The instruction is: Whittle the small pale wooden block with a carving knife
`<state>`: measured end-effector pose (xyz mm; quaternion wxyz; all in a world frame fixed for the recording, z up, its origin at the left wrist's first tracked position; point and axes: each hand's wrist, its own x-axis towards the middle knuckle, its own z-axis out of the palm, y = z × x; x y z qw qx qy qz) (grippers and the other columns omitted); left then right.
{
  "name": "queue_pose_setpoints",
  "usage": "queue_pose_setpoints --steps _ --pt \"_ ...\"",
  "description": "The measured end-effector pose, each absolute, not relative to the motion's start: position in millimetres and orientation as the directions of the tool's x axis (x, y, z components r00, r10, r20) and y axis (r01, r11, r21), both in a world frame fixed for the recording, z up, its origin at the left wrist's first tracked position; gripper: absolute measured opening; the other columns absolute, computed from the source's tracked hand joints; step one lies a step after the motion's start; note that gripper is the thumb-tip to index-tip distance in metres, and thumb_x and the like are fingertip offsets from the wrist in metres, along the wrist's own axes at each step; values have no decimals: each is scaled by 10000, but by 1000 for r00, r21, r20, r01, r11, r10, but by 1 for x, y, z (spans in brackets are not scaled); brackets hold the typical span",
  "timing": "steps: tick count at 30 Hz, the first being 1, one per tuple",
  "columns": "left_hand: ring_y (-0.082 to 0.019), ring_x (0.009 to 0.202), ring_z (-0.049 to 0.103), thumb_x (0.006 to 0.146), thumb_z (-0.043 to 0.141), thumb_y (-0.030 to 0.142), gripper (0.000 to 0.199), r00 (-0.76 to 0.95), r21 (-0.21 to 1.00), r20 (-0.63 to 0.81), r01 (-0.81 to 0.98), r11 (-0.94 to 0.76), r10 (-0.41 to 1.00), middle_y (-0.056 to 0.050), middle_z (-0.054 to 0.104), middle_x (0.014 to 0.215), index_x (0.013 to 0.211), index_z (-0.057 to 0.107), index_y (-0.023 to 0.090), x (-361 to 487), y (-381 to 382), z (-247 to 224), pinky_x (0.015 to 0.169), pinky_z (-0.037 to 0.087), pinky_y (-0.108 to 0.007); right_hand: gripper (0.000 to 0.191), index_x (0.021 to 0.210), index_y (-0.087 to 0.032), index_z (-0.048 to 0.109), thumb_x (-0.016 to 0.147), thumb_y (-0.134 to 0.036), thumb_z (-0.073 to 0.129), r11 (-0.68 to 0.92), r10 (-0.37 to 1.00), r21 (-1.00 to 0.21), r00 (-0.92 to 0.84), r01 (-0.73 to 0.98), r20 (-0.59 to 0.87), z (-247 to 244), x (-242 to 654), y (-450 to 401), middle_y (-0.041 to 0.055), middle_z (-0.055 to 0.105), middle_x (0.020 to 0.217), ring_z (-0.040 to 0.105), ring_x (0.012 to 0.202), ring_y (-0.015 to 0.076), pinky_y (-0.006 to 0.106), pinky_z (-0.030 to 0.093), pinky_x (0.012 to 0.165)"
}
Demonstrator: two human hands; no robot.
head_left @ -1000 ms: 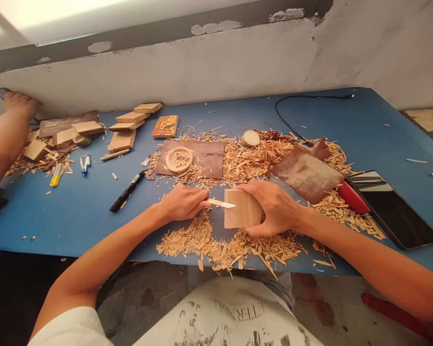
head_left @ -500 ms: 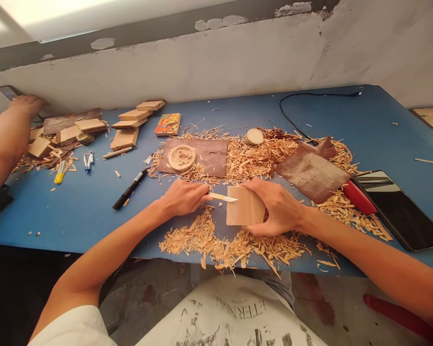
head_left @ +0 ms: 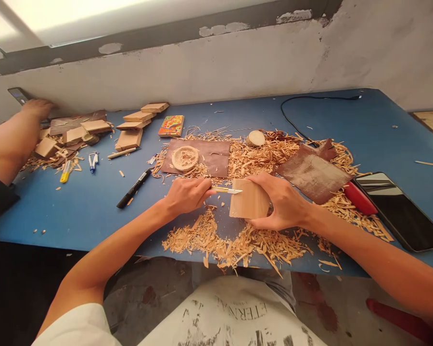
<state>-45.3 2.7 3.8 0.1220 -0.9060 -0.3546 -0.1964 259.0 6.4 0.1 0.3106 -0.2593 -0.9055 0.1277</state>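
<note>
The left hand [head_left: 187, 194], fingers pinched on the small yellow-handled carving knife [head_left: 226, 190], has nudged its blade onto the top edge of the pale square wooden block [head_left: 248, 200] gripped by the right hand [head_left: 283, 202], seemingly cutting.

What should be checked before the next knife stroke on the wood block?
1. Left hand grips knife: ok.
2. Right hand holds block firmly: ok.
3. Blade tip on the block's top edge: ok.
4. Right fingers out of the blade's path: not ok, the thumb lies just beyond the tip.
5. Phone away from the cutting spot: ok.
6. Blade sharpness: cannot tell.
</note>
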Motion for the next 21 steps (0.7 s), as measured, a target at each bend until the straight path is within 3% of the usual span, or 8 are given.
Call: queue_pose_setpoints --steps 9,16,21 --pt "-126 478 510 1110 319 454 502 627 -129 476 743 -656 617 -9 611 587 782 585 184 -44 6 5 474 217 -283 946 1445 -218 367 664 -465 839 814 578 -403 -649 419 494 0 259 11 180 615 1296 658 1105 367 541 593 879" --pt "-129 488 517 1112 325 439 477 612 -124 468 760 -638 638 -16 629 601 809 589 181 -43 7 6 477 200 -281 924 1424 -212 380 665 -491 829 798 602 -404 -636 448 483 -1 258 14 167 632 1239 673 1039 356 536 601 836" --pt "-121 472 502 1120 284 415 483 662 -65 453 692 -719 597 -17 638 602 801 558 177 -45 10 -1 474 216 -276 899 1392 -199 395 656 -474 832 807 588 -393 -658 440 471 -3 257 11 169 632 1229 664 1044 348 518 590 849"
